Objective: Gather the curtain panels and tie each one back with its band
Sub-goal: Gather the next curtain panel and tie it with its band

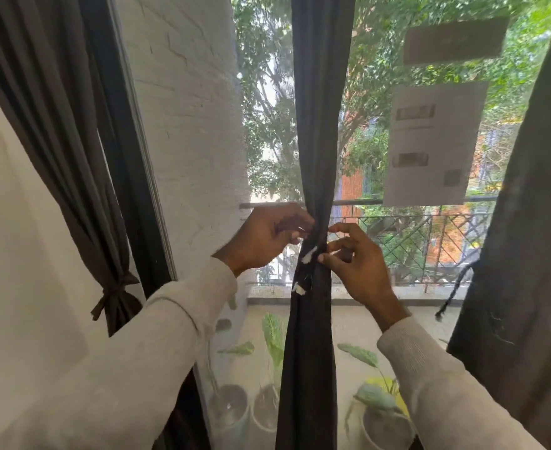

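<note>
A single head-worn wide-angle view looks forward and slightly down at the window (pixel 381 131) from close range; the gathered middle curtain panel (pixel 313 336) hangs at arm's length, centred; edges bow outward

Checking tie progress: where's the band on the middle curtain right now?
Head view, centre: the band wraps the gathered middle curtain at its pinched waist, between the left hand and right hand, in front of the window.
</note>
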